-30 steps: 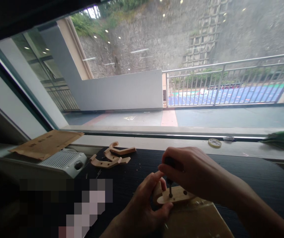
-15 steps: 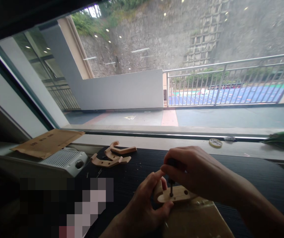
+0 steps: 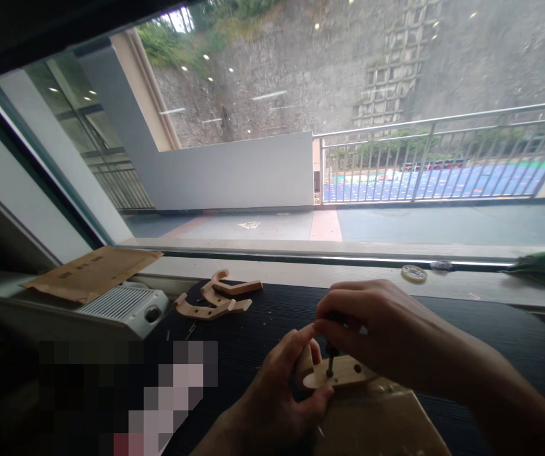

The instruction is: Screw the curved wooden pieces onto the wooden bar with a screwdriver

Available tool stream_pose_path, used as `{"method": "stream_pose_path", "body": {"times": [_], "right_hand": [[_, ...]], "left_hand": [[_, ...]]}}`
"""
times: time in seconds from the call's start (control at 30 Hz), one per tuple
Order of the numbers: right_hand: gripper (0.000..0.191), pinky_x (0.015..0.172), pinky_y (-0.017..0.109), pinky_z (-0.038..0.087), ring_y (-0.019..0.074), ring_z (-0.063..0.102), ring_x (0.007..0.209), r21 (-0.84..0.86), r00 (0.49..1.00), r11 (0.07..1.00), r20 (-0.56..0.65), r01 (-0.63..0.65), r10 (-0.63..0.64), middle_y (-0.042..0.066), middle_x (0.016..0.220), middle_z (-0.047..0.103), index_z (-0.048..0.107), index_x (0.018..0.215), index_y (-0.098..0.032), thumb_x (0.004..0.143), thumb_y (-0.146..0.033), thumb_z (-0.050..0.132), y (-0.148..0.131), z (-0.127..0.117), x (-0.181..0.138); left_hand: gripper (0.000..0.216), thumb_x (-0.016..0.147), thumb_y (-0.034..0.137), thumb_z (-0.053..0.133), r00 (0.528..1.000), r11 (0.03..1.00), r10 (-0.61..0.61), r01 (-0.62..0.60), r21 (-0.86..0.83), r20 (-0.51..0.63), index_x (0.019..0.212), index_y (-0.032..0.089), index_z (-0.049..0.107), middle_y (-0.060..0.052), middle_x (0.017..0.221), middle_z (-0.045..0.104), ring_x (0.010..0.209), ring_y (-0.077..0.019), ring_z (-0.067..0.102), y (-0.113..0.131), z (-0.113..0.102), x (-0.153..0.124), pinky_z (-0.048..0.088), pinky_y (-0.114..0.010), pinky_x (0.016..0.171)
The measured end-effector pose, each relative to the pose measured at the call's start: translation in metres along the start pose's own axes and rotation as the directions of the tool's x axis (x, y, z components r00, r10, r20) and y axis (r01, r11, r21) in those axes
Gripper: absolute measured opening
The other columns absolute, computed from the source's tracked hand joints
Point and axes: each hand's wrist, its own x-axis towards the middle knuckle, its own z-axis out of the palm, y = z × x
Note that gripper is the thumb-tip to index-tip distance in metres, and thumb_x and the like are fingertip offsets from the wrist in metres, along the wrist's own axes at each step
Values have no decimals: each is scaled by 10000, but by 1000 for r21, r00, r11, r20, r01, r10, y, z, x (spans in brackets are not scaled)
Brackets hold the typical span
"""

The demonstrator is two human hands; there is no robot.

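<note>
Two grips, both narrow and loaded, right of lower centre. Left hand (image 3: 279, 383): thumb pressed at the near edge of a pale, hooked wooden piece with a dark round hole (image 3: 345, 372), fingers curled round the raised part at its left. Right hand (image 3: 372, 316): fingers wrapped tight around a dark-handled screwdriver with a thin shaft (image 3: 331, 362); handle mostly covered by the fingers. Shaft close to upright, tip down on the wooden piece near its rounded end.

Wooden piece: lower centre-right of frame, long axis roughly left to right, rising slightly toward the right; rounded end points left, other end hidden by the right hand. Brown, shiny, box-like block (image 3: 377, 424) just below it, bottom of frame; can't tell if they touch. Black wood-grain worktop (image 3: 282, 310) around. More curved pale wooden pieces with holes (image 3: 216, 312) clustered left of centre, thin metal bits (image 3: 191, 330) near them.
</note>
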Motion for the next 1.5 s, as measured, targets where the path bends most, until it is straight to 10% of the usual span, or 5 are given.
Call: {"method": "stream_pose_path", "body": {"times": [1.5], "right_hand": [[170,451,187,278,59,388,491,76,995,992,21,-104,102,-65,563,510,647,761,-198,848,-325,574,3,-1,2]], "left_hand": [[641,722,124,631,1000,1000,-17,16,21,22,1283,259,353,8,887,559,780,-115,564,4,-2,2,496,-201,722]]}}
